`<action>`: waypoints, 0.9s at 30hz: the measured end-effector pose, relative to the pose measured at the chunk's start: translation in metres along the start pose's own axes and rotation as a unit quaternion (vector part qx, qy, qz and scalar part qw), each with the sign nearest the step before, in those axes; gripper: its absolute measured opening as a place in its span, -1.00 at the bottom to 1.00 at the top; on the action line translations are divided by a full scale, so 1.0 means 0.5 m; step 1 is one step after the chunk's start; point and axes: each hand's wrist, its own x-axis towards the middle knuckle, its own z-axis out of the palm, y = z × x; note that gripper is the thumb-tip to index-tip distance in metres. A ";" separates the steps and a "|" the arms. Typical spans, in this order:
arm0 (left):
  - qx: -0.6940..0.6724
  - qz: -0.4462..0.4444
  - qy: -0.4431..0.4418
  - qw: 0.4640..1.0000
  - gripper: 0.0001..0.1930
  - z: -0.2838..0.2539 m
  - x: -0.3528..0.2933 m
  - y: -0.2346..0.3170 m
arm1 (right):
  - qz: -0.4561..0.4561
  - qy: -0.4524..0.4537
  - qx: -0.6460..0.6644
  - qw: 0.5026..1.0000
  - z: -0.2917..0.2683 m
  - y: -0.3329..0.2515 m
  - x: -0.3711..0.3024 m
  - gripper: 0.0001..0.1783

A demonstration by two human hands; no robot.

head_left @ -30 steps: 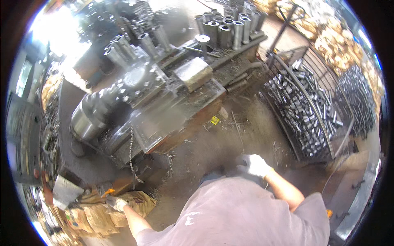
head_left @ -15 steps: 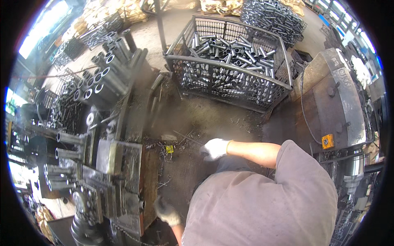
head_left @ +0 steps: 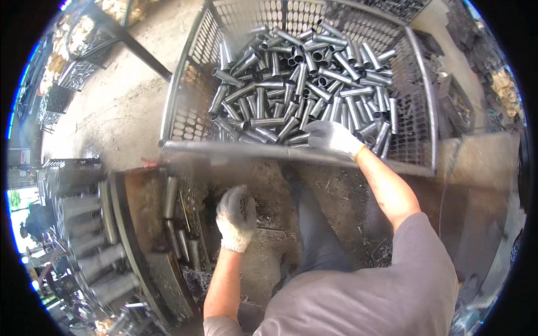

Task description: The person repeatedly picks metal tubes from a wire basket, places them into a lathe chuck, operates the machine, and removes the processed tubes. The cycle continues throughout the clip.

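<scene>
My right hand (head_left: 335, 139), in a white glove, reaches over the near rim of a metal mesh crate (head_left: 241, 149). Its fingers extend leftward, close above the short steel tubes (head_left: 274, 92) heaped inside; whether they touch one cannot be made out. My left hand (head_left: 236, 219), gloved in white with greyed fingers, hovers outside the crate, lower and to the left. Motion blurs it, but thumb and fingers look apart with nothing between them.
Left of me stands a machine bench (head_left: 131, 224) with rows of larger tubes (head_left: 115, 280). Some loose tubes (head_left: 171, 196) lie beside it. A dark post (head_left: 143, 53) rises behind the crate's left corner. Machine housing (head_left: 476, 185) borders the right side.
The view has swung toward the crate, which now appears much nearer. My right hand has gone from low over the floor to the crate's tubes; my left hand has come up and forward.
</scene>
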 end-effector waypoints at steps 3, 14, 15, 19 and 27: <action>0.163 0.072 0.004 0.984 -0.67 0.075 0.235 -0.110 | -0.029 -0.061 -0.068 0.995 0.067 0.146 0.284 -0.35; 0.173 -0.194 -0.171 0.950 -0.51 0.178 0.483 -0.190 | -0.023 -0.104 -0.398 0.911 0.459 0.501 0.848 -0.61; 0.174 -0.221 -0.189 0.941 -0.45 0.175 0.485 -0.192 | -0.041 -0.084 -0.377 0.921 0.451 0.477 0.845 -0.63; 0.220 -0.157 -0.282 0.921 -0.17 0.199 0.560 -0.192 | 0.145 -0.357 -0.176 0.906 0.346 0.357 0.826 -0.37; 0.289 -0.038 -0.391 0.873 -0.68 0.186 0.639 -0.228 | 0.124 -0.202 0.153 0.960 0.339 0.264 0.681 -0.53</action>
